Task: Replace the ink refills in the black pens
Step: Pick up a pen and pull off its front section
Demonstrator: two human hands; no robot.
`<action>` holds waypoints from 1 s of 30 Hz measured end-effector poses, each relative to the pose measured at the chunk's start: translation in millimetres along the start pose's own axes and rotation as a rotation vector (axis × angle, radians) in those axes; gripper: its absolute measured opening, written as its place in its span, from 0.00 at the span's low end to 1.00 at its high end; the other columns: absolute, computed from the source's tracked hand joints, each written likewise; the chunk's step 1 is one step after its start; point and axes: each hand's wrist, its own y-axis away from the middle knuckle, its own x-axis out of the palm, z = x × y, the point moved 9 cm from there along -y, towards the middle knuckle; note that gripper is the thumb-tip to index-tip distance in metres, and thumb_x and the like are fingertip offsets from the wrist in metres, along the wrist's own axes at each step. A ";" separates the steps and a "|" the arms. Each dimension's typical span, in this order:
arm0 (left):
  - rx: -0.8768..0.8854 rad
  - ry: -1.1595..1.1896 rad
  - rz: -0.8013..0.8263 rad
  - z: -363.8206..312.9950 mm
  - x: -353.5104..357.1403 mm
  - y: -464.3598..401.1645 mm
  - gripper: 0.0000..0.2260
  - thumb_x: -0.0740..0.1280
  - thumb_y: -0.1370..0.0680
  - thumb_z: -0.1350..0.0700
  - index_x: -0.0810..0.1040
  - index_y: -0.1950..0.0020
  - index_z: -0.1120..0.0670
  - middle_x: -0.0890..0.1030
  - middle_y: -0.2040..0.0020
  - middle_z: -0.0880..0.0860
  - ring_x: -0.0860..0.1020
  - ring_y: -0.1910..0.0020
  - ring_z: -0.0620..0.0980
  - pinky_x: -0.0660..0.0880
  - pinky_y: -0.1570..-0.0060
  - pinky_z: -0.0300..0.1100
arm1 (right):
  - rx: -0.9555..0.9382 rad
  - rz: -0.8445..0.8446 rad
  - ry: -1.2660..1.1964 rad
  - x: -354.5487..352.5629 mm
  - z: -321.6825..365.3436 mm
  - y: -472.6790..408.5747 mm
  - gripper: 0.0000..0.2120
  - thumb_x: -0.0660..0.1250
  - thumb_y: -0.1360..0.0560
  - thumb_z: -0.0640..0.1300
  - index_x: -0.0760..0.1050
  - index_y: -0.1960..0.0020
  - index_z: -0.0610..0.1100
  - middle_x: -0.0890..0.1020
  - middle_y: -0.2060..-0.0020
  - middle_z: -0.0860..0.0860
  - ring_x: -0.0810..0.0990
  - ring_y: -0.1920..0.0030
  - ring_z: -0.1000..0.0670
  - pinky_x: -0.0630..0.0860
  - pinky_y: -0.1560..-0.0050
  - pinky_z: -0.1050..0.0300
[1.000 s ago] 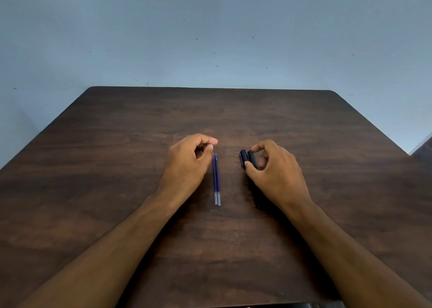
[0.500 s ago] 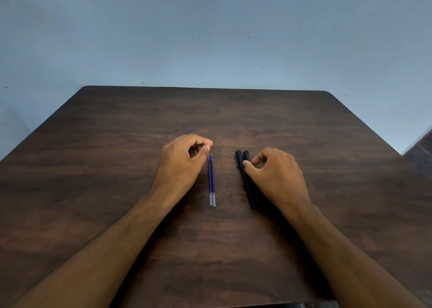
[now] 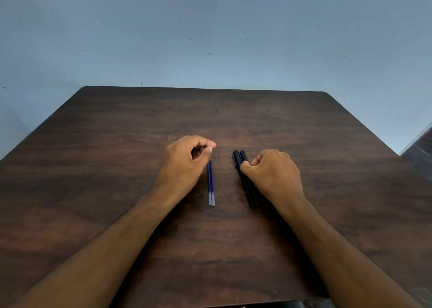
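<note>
Two blue ink refills with clear ends lie side by side on the dark wooden table, pointing away from me. My left hand sits just left of them, fingers curled, with thumb and forefinger pinched at their far tips. Two black pens lie parallel a little to the right of the refills. My right hand rests against the pens from the right with curled fingers, and its thumb lies on the pens near their far ends. The hand hides part of the right pen.
A plain pale blue wall rises behind the table's far edge. A dark object shows at the near edge, bottom right. Another dark surface pokes in at the right.
My right hand has slid back and to the right along the pens, uncovering most of their length. My left hand stays at the refill tips. The view has shifted slightly.
</note>
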 end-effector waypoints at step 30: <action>-0.298 0.948 0.083 15.4 6.6 -4.5 0.13 0.75 0.28 0.54 0.85 0.48 0.61 0.85 0.59 0.60 0.84 0.60 0.52 0.80 0.56 0.41 | -0.453 0.153 -0.480 -9.1 69.7 8.9 0.12 0.66 0.19 0.46 0.82 0.59 0.57 0.75 0.75 0.55 0.70 0.73 0.57 0.68 0.70 0.59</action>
